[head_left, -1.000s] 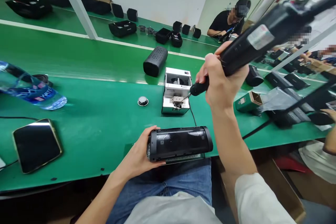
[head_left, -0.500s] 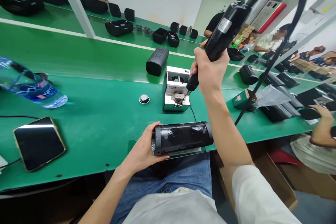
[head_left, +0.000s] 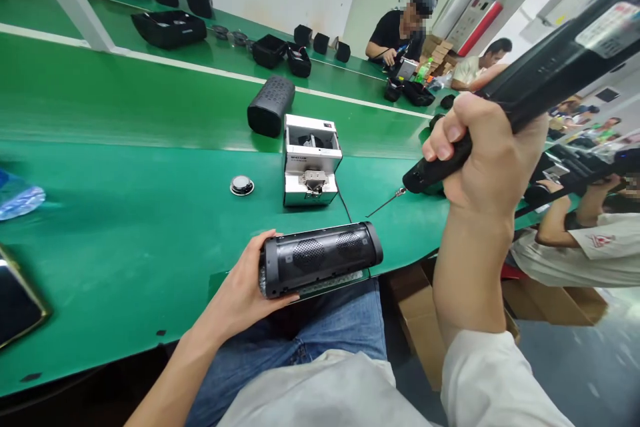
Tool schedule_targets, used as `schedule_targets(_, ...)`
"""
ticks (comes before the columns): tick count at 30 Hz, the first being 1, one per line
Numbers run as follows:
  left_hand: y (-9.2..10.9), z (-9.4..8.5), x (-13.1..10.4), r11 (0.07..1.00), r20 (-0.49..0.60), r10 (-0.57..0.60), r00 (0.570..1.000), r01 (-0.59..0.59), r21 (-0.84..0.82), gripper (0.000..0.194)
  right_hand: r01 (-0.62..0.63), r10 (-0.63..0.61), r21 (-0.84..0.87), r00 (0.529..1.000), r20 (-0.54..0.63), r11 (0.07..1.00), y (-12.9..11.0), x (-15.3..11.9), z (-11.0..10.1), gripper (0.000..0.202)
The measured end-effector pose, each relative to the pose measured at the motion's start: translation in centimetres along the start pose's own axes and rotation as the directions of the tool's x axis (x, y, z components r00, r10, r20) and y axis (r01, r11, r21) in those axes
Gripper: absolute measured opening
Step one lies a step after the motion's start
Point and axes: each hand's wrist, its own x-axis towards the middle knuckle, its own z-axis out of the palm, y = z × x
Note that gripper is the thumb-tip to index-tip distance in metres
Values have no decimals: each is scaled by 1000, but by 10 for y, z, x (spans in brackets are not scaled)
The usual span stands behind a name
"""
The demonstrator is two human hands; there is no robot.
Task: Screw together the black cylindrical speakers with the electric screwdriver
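My left hand [head_left: 245,283] is closed around the left end of a black cylindrical speaker [head_left: 325,255], which lies at the bench's front edge with its perforated side up. My right hand [head_left: 487,147] grips a black electric screwdriver [head_left: 540,67], raised and tilted. Its long thin bit points down and left, its tip just above the speaker's right end and apart from it. Whether a screw sits on the tip is too small to tell. Behind the speaker stands a silver screw feeder [head_left: 313,161], its cable running toward the speaker.
A round metal part [head_left: 242,185] lies left of the feeder. A dark textured speaker shell [head_left: 271,105] stands behind it. At the left are a phone [head_left: 17,297] and a water bottle [head_left: 20,197]. A co-worker [head_left: 400,30] sits across; another person's arm [head_left: 547,220] is at right.
My right hand has drawn the screwdriver away from the feeder, to the right and closer to me. My left hand still holds the speaker. The view has turned rightward.
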Motion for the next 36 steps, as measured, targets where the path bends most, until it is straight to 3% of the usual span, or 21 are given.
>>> schedule_targets(4, -2, 0, -1, 1000, 4, -11, 1000, 11, 12, 101, -44, 47, -43, 997, 68, 998, 6, -1, -11, 21)
schedule_targets(8, -2, 0, -2, 1000, -6, -12, 1000, 13, 19, 100, -35, 35, -3, 996, 84, 999, 7, 2, -7, 21)
schedule_targets(11, -1, 0, -2, 1000, -7, -24, 1000, 25, 19, 100, 155, -146, 65, 982, -119, 986, 16, 10, 8, 14)
schedule_targets(13, 0, 0, -3, 999, 4, -37, 999, 37, 17, 101, 301, -273, 59, 918, -289, 952, 34, 19, 24, 9)
schedule_targets(15, 1, 0, -3, 999, 10, -39, 999, 39, 13, 103, 343, -307, 57, 892, -331, 937, 58, 27, 42, 13)
schedule_targets(17, 2, -1, -4, 999, 9, -40, 999, 40, 5, 105, 291, -261, 79, 929, -264, 954, 77, 31, 55, 18)
schedule_targets(19, 4, -1, -4, 999, 11, -45, 999, 45, -4, 108, 262, -232, 110, 946, -228, 959, 79, 29, 60, 16)
schedule_targets(22, 5, -1, -4, 999, 18, -42, 999, 43, -21, 109, 296, -254, 151, 936, -245, 943, 58, 17, 58, 16)
schedule_targets(26, 5, -1, -3, 999, 8, -37, 999, 37, -32, 111, 122, -122, 171, 992, -13, 978, 40, 1, 66, 16)
schedule_targets(30, 7, -2, -3, 998, 3, -46, 999, 46, -46, 112, 22, -37, 147, 994, 101, 989, 66, -5, 90, 20)
schedule_targets(33, 8, -2, -3, 998, 7, -45, 999, 45, -48, 113, 2, -12, 114, 997, 82, 993, 90, -5, 102, 20)
schedule_targets(36, 8, -1, -3, 998, 18, -46, 999, 47, -45, 115, -15, 11, 102, 999, 39, 995, 99, -5, 106, 21)
